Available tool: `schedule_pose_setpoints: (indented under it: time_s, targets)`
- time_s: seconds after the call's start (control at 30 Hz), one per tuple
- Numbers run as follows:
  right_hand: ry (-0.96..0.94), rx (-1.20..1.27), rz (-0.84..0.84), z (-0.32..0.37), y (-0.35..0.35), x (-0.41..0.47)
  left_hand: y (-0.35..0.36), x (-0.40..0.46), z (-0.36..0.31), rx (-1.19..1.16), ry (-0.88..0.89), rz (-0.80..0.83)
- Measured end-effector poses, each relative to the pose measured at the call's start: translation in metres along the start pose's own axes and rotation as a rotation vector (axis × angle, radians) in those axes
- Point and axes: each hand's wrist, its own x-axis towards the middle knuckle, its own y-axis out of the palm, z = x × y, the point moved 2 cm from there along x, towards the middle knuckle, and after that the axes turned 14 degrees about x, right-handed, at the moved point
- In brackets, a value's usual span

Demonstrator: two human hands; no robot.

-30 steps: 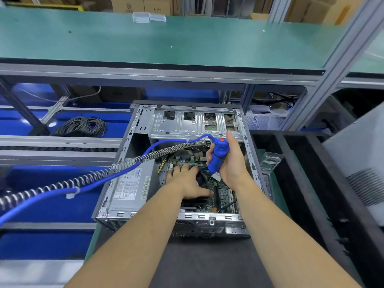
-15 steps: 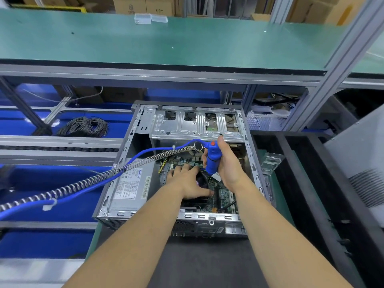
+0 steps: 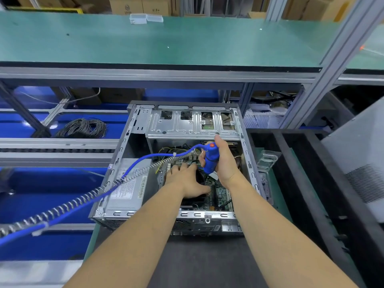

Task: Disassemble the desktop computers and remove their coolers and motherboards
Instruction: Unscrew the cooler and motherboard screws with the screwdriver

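Note:
An open desktop computer case (image 3: 124, 142) lies on the bench in front of me. Inside it a green motherboard (image 3: 222, 193) shows, with a black cooler (image 3: 197, 199) mostly hidden under my left hand (image 3: 185, 179), which rests flat on it with fingers spread. My right hand (image 3: 225, 163) grips a blue powered screwdriver (image 3: 211, 157) held upright over the board just right of the cooler. Its bit is hidden behind my hands. A blue hose and coiled cable (image 3: 93, 193) run from the tool off to the left.
A grey power supply (image 3: 126, 188) fills the case's near left corner, and a metal drive cage (image 3: 191, 123) spans its far end. A coil of dark cable (image 3: 83, 127) lies at left. Black trays (image 3: 311, 183) stand at right. A green shelf (image 3: 166, 38) overhangs.
My right hand has lowered the blue screwdriver slightly toward the board and shifted it a little left. My left hand stays on the cooler.

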Motion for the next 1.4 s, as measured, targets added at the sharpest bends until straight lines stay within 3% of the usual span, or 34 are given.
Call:
schedule_pose_setpoints:
  time_s: [0.47, 0.7, 0.83, 1.4]
  targets:
    - [0.036, 0.040, -0.013, -0.002, -0.001, 0.000, -0.002, -0.002, 0.000, -0.042, 0.028, -0.020]
    - [-0.010, 0.150, 0.030, 0.006, -0.004, -0.007, -0.003, -0.005, 0.012, 0.085, 0.084, 0.003]
    - [-0.008, 0.021, 0.065, 0.006, -0.004, -0.008, -0.004, -0.010, 0.007, 0.252, 0.184, -0.058]
    - [-0.023, 0.003, -0.009, 0.002, -0.003, 0.002, -0.005, -0.010, 0.008, 0.190, 0.170, -0.053]
